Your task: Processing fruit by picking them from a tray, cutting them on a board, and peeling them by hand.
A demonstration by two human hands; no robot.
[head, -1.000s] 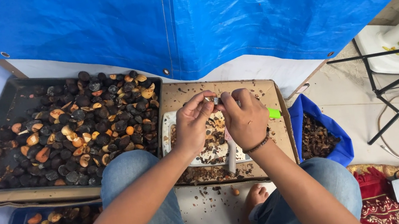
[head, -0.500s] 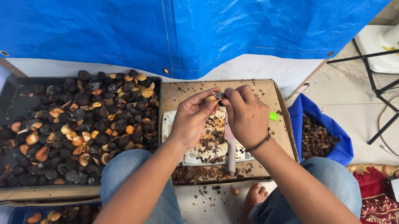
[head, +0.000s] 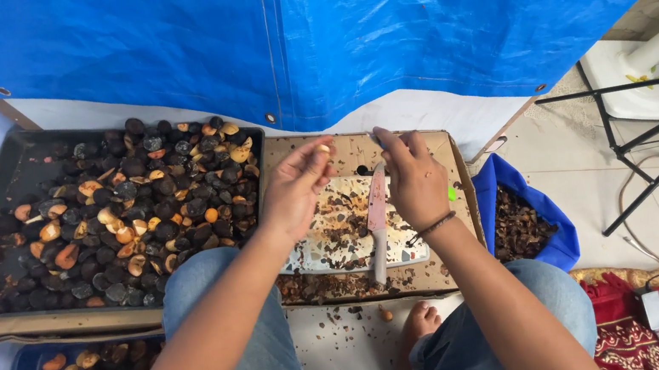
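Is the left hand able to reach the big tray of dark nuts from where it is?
Probably yes. The left hand hovers beside the tray's right edge, pinching a small pale piece, with nothing between them. That piece fills its fingers, though.

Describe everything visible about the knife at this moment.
The knife has a pale pinkish blade and a light grey handle. It lies over the stained white cutting board, handle pointing toward the person, tip toward the blue tarp. The right hand is right beside it, partly covering the blade's edge; whether it grips the knife is unclear. The blade looks smeared with dark residue.
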